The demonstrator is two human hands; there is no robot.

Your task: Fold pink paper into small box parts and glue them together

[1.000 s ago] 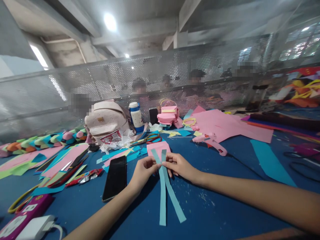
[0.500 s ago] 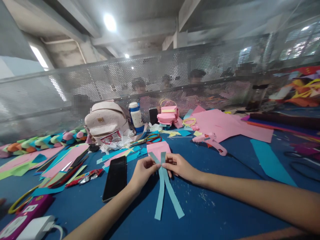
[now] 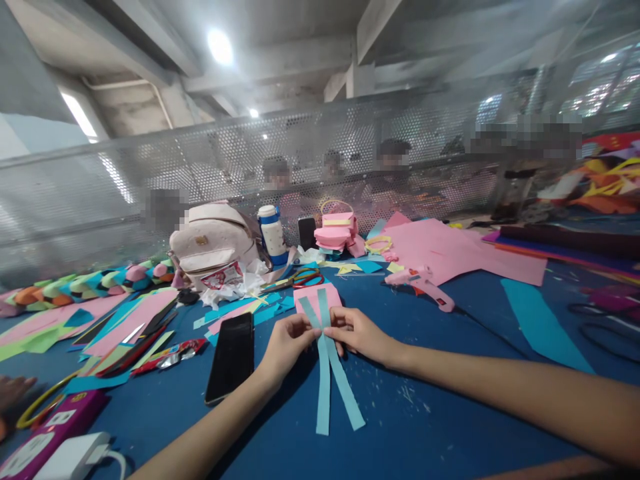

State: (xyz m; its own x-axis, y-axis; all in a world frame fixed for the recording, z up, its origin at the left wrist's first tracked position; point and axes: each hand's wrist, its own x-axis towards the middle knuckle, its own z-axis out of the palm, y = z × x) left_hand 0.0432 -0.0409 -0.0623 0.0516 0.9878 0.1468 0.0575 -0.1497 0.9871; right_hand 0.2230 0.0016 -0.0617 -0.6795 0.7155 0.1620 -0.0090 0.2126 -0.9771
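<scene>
Two light blue strips (image 3: 324, 393), of paper or foam, cross in a narrow X at the middle of the table. My left hand (image 3: 293, 340) pinches them at the crossing from the left. From the right, my right hand (image 3: 357, 333) pinches the same spot, its fingertips almost meeting the left ones. Below the hands the strips' long ends spread apart over the blue table (image 3: 400, 427). Their short upper ends lie in front of a pink piece (image 3: 333, 297) just beyond the fingers.
A black phone (image 3: 231, 357) lies beside my left forearm. Scissors (image 3: 295, 279) and a pink glue gun (image 3: 423, 285) with a trailing cord lie farther back. A backpack (image 3: 215, 233) and a bottle (image 3: 273, 233) stand behind. Another person's hand (image 3: 15, 393) shows at the left edge.
The strips have turned slightly, with their upper and lower ends closer together. My hands stay almost in place. Another person's hand has come farther in at the left edge.
</scene>
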